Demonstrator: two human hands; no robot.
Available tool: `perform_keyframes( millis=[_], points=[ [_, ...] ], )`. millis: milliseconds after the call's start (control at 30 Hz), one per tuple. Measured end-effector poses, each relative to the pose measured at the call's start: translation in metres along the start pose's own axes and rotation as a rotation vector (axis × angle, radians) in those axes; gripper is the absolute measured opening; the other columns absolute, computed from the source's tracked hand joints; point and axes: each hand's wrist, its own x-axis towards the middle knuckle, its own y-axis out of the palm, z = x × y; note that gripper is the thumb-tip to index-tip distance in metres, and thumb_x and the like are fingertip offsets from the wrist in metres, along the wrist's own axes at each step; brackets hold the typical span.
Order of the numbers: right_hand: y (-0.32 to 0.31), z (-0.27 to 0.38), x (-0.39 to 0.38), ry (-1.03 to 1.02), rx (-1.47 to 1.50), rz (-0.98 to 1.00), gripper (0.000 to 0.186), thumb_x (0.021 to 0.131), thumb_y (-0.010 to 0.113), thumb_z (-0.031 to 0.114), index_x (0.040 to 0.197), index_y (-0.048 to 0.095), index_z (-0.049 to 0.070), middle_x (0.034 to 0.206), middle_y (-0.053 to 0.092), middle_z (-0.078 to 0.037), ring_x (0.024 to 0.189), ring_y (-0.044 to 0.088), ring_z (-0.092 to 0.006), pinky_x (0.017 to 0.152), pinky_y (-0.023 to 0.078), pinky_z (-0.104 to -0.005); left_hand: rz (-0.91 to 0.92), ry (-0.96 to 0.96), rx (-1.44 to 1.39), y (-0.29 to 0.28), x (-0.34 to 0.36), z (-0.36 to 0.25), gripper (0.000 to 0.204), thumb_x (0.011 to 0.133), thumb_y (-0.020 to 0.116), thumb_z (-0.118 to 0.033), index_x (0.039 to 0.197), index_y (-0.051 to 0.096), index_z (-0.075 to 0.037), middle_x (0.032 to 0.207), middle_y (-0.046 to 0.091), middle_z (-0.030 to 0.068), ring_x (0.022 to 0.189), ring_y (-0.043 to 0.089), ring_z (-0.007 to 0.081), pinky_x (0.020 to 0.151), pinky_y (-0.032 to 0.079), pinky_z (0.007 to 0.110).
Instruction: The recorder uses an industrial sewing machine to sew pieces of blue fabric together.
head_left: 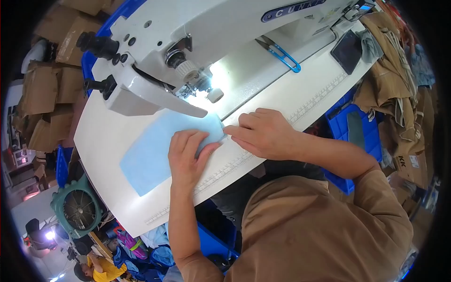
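Note:
A light blue piece of cloth (145, 162) lies flat on the white sewing table, its far edge passing beneath the head of a white sewing machine (141, 94). My left hand (185, 155) rests on the cloth, fingers bent forward and thumb spread apart from them. At the cloth's right end, my right hand (268, 134) has its index finger and thumb together at the edge, the other fingers curled. The needle area (202, 89) is brightly lit, and glare hides its details.
Blue-handled thread snips (284, 55) lie on the machine bed. A dark phone (346, 50) sits farther right, near brown garments (385, 70). A printed ruler (324, 93) runs along the table's near side. Blue crates (354, 134), a green fan (79, 209) and cardboard boxes (42, 89) surround the table.

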Motion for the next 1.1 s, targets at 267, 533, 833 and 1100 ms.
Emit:
perform_keyframes(
  millis=[267,533,833,1100],
  points=[
    [-0.003,0.009,0.001,-0.097,-0.079,0.031,0.032,0.086,0.076,0.026,0.115,0.073,0.014,0.084,0.053,-0.002,0.073,0.056,-0.0187,0.069,0.047,-0.0329,-0.019,0.064,0.101,0.002,0.0,-0.004,0.032,0.074,0.089,-0.015,0.101,0.073,-0.008,0.099,0.067,0.0074,0.09,0.063,0.0284,0.076,0.052,0.039],
    [-0.001,0.007,-0.002,-0.112,-0.073,-0.01,0.026,0.086,0.075,0.019,0.112,0.074,0.013,0.081,0.052,-0.001,0.071,0.055,-0.0183,0.068,0.046,-0.0322,0.028,0.141,0.236,0.0,0.002,-0.011,0.03,0.076,0.087,-0.017,0.104,0.077,-0.016,0.097,0.063,0.0032,0.089,0.061,0.0234,0.076,0.049,0.037],
    [0.002,0.006,0.0,-0.048,-0.039,-0.078,0.031,0.086,0.073,0.014,0.117,0.074,0.01,0.081,0.052,-0.002,0.069,0.056,-0.0184,0.065,0.046,-0.0336,0.02,0.145,0.227,0.002,0.001,-0.012,0.025,0.077,0.087,-0.016,0.101,0.079,-0.015,0.099,0.064,0.0035,0.091,0.062,0.0239,0.077,0.049,0.037],
    [-0.004,0.008,0.001,-0.081,-0.113,0.04,0.035,0.084,0.071,0.013,0.118,0.073,0.008,0.093,0.06,-0.003,0.075,0.058,-0.0194,0.07,0.049,-0.0326,-0.017,0.251,0.213,0.004,0.003,-0.007,0.026,0.078,0.085,-0.014,0.103,0.077,-0.012,0.116,0.07,0.0017,0.107,0.064,0.0246,0.088,0.05,0.038]
  ],
)
